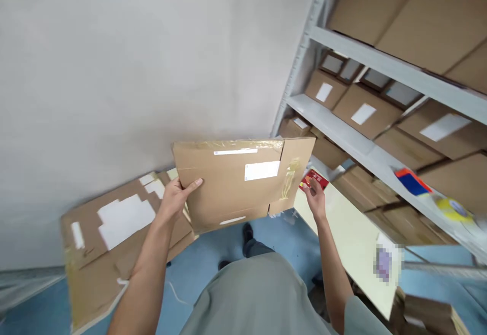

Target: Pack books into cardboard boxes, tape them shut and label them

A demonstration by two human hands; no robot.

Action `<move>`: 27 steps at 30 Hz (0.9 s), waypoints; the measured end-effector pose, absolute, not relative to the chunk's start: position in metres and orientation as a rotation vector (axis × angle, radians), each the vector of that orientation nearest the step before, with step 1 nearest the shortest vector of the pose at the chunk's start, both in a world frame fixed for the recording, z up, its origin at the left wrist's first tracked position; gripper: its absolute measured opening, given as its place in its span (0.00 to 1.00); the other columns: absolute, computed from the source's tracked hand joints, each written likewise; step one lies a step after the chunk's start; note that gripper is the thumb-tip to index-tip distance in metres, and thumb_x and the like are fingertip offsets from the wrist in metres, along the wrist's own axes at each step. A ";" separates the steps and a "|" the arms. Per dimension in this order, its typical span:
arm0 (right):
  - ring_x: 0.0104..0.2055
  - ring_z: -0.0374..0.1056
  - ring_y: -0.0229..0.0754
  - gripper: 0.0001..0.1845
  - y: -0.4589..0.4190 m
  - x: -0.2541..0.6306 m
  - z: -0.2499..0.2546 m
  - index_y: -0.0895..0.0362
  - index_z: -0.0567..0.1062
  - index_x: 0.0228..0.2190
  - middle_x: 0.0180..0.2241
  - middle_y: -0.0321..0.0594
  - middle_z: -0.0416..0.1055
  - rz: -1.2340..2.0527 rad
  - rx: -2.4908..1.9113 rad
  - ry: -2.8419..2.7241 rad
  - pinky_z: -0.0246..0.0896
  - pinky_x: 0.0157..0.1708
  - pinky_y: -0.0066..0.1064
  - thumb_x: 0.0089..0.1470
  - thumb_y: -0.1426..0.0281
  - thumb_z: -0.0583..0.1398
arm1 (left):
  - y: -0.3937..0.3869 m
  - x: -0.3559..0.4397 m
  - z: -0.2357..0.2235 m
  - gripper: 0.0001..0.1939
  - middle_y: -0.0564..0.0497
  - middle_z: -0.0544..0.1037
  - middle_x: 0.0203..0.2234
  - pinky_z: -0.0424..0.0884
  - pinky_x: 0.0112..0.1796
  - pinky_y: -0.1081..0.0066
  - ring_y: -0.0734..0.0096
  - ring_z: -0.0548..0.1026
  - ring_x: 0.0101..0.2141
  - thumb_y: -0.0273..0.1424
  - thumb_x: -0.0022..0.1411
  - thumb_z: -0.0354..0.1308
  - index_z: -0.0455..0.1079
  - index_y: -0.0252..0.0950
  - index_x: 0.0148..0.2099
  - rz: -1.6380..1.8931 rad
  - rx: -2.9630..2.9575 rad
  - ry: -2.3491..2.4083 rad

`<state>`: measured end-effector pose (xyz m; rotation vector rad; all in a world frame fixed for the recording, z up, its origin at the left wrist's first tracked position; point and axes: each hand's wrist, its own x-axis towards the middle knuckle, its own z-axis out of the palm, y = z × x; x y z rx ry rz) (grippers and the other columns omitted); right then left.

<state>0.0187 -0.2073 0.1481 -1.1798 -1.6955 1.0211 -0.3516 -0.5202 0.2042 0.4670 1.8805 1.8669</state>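
Note:
A flattened cardboard box point(224, 183) with white labels and strips of clear tape is held up before me, tilted. My left hand point(177, 198) grips its left edge, thumb on the near face and the fingers hidden behind. My right hand point(315, 200) is just beyond the box's right edge, apparently apart from it, with fingers loosely bent and nothing visible in them. Behind its fingertips lies a red printed packet or card point(319, 178), partly covered, at the end of a pale board point(342, 223); whether the fingers touch it I cannot tell.
More flattened cardboard point(91, 284) lies stacked at lower left against the wall point(152, 61). On the right, a metal shelf rack point(357, 142) holds several cardboard boxes point(365, 112). A yellow tape roll point(454, 209) and a blue-and-red item point(413, 182) rest on it. Below is blue floor point(182, 274).

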 end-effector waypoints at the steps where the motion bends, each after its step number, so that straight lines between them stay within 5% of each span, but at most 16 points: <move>1: 0.67 0.73 0.63 0.50 -0.204 0.038 0.146 0.60 0.76 0.64 0.68 0.64 0.73 1.018 -1.219 -1.658 0.71 0.65 0.57 0.54 0.38 0.68 | -0.502 -0.344 0.203 0.42 0.37 0.87 0.51 0.84 0.50 0.51 0.42 0.85 0.51 0.58 0.41 0.82 0.81 0.36 0.51 1.832 0.522 1.844; 8: 0.67 0.73 0.60 0.45 -0.176 0.142 0.133 0.57 0.76 0.64 0.65 0.59 0.76 1.082 -1.236 -1.370 0.68 0.67 0.57 0.55 0.42 0.70 | -0.387 -0.279 0.206 0.41 0.37 0.88 0.48 0.84 0.49 0.49 0.42 0.85 0.48 0.57 0.38 0.83 0.83 0.36 0.49 1.563 0.674 1.665; 14: 0.50 0.79 0.55 0.30 -0.139 0.244 0.123 0.56 0.80 0.46 0.47 0.50 0.85 1.090 -1.276 -1.188 0.73 0.56 0.49 0.51 0.47 0.72 | -0.265 -0.221 0.202 0.39 0.39 0.88 0.47 0.82 0.50 0.53 0.45 0.85 0.48 0.52 0.35 0.85 0.83 0.36 0.46 1.466 0.798 1.581; 18: 0.47 0.77 0.53 0.22 -0.120 0.319 0.116 0.53 0.76 0.41 0.41 0.44 0.83 1.028 -1.342 -1.057 0.71 0.53 0.45 0.50 0.54 0.71 | -0.181 -0.161 0.192 0.33 0.42 0.89 0.43 0.79 0.50 0.54 0.47 0.84 0.46 0.46 0.36 0.83 0.82 0.37 0.43 1.400 0.862 1.490; 24: 0.48 0.76 0.52 0.15 -0.120 0.405 0.111 0.52 0.76 0.40 0.42 0.42 0.82 0.939 -1.448 -1.005 0.70 0.55 0.45 0.52 0.60 0.66 | -0.085 -0.070 0.169 0.19 0.47 0.87 0.35 0.77 0.50 0.56 0.48 0.83 0.43 0.38 0.38 0.73 0.79 0.39 0.36 1.279 0.965 1.376; 27: 0.53 0.75 0.53 0.19 -0.126 0.424 0.113 0.52 0.78 0.46 0.49 0.43 0.82 0.901 -1.491 -1.017 0.70 0.58 0.46 0.53 0.62 0.63 | -0.053 -0.034 0.161 0.18 0.49 0.86 0.34 0.77 0.46 0.58 0.50 0.83 0.41 0.34 0.38 0.69 0.77 0.39 0.36 1.226 0.990 1.370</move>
